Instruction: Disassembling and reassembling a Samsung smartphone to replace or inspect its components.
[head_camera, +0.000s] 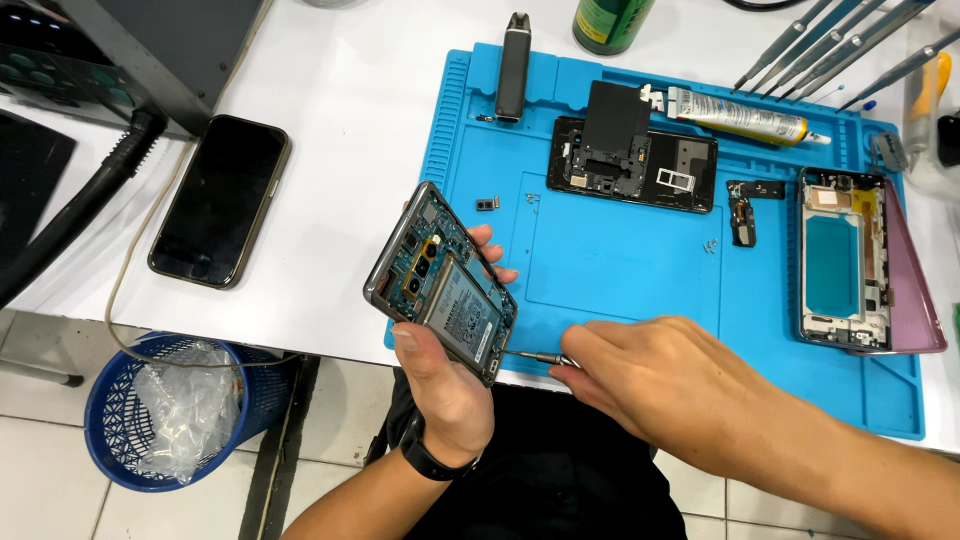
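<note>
Gripping opened phone (441, 283), screwdriver (537, 356)

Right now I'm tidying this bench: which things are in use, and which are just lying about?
In use:
left hand
opened phone
right hand
small screwdriver

Lying about:
intact black phone
glue tube
second opened phone
blue mat

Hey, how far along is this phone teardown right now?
Done: the opened phone has its back off, board and battery bare, and a black cover plate with loose small parts lies on the blue mat. In hand: left hand holds the phone, right hand a screwdriver at its lower edge. Left: board and battery remain inside.
</note>
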